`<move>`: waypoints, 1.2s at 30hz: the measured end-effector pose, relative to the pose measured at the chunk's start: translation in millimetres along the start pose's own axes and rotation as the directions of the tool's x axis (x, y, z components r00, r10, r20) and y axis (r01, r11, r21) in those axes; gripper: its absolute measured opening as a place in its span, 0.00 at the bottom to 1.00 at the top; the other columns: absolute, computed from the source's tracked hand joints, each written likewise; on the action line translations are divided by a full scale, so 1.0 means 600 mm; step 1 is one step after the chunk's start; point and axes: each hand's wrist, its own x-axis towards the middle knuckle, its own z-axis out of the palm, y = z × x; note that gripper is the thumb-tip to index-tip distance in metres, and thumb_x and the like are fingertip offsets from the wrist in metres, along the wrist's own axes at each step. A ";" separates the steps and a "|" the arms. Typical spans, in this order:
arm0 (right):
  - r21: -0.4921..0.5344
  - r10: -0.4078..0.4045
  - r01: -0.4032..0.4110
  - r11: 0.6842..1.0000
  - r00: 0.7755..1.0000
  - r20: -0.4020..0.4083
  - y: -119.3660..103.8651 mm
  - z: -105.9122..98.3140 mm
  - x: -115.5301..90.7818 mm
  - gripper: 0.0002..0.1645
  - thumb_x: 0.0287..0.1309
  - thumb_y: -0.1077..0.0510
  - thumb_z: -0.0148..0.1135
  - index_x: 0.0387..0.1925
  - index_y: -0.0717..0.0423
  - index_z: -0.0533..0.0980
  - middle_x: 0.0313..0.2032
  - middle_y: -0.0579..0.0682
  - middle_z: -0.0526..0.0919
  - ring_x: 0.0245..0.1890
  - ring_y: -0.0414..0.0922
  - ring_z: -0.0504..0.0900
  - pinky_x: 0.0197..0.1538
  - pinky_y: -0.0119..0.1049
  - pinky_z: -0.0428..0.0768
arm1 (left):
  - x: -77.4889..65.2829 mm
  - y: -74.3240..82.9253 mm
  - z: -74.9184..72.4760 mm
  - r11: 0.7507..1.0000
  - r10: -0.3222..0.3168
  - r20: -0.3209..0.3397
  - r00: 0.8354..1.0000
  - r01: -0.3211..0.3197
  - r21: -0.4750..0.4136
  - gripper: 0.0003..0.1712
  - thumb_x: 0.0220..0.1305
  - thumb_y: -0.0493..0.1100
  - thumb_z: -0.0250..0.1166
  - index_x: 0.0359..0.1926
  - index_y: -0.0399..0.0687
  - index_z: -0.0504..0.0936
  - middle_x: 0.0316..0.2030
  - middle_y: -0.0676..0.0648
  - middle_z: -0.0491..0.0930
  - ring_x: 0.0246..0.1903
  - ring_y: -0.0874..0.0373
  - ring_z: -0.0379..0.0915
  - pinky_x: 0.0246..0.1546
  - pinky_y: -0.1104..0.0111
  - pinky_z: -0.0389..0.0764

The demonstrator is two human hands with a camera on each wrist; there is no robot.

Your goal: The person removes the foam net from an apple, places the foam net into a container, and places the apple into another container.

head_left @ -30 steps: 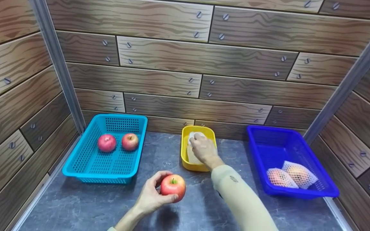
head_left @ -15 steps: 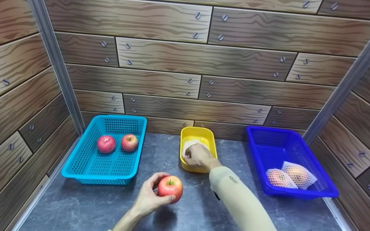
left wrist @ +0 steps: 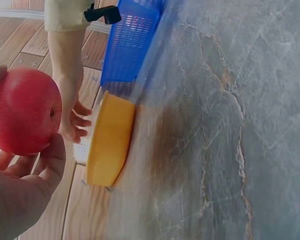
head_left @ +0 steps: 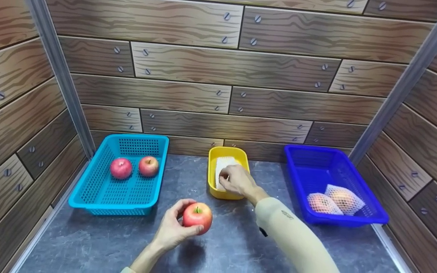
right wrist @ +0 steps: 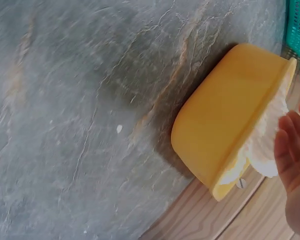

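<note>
My left hand [head_left: 173, 227] grips a red apple [head_left: 197, 218], fingers and thumb around its sides, and holds it above the table. In the left wrist view the same apple [left wrist: 26, 111] fills the left side. My right hand [head_left: 239, 181] reaches over the small yellow bin [head_left: 211, 182], its bent fingertips pinching a white foam fruit net [head_left: 224, 165]. Some of the white netting [right wrist: 267, 132] rises past the rim beside the fingers in the right wrist view. My hand hides part of the net and the bin's right side.
A turquoise basket [head_left: 116, 207] with two bare apples [head_left: 121, 168] stands at the left. At the right is a blue basket [head_left: 317, 170] holding two netted apples [head_left: 344, 201]. Wood-patterned walls [head_left: 188, 64] enclose the grey marbled table [head_left: 226, 242].
My right hand has drawn back slightly and shifted its fingers on the white netting inside the yellow bin. My left hand keeps its grip on the apple. The head view has shifted slightly.
</note>
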 end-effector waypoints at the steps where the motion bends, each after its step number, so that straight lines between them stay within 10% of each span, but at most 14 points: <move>1: -0.006 -0.012 0.012 1.000 0.999 -0.036 0.000 -0.003 -0.003 0.08 0.63 0.53 0.65 0.31 0.47 0.87 0.28 0.42 0.84 0.31 0.41 0.82 0.39 0.40 0.82 | 0.000 0.001 -0.001 1.000 0.004 -0.003 1.000 -0.004 -0.003 0.40 0.49 0.43 0.84 0.62 0.43 0.79 0.55 0.43 0.83 0.54 0.49 0.80 0.54 0.64 0.81; 18: -0.114 -0.116 0.090 0.989 0.961 -0.250 0.023 -0.023 -0.086 0.06 0.58 0.52 0.71 0.30 0.49 0.84 0.29 0.44 0.83 0.29 0.45 0.84 0.33 0.42 0.84 | 0.007 0.014 -0.001 1.000 -0.002 -0.007 1.000 0.002 0.011 0.41 0.50 0.45 0.85 0.63 0.43 0.78 0.56 0.43 0.83 0.55 0.50 0.79 0.58 0.56 0.79; 36: -0.255 -0.167 0.047 0.966 0.864 -0.475 0.157 -0.112 -0.262 0.07 0.52 0.58 0.72 0.27 0.51 0.79 0.27 0.46 0.75 0.26 0.49 0.76 0.29 0.45 0.78 | -0.011 0.015 -0.009 1.000 0.017 -0.027 0.999 -0.018 -0.022 0.41 0.48 0.42 0.85 0.63 0.43 0.79 0.56 0.43 0.83 0.54 0.48 0.80 0.53 0.65 0.82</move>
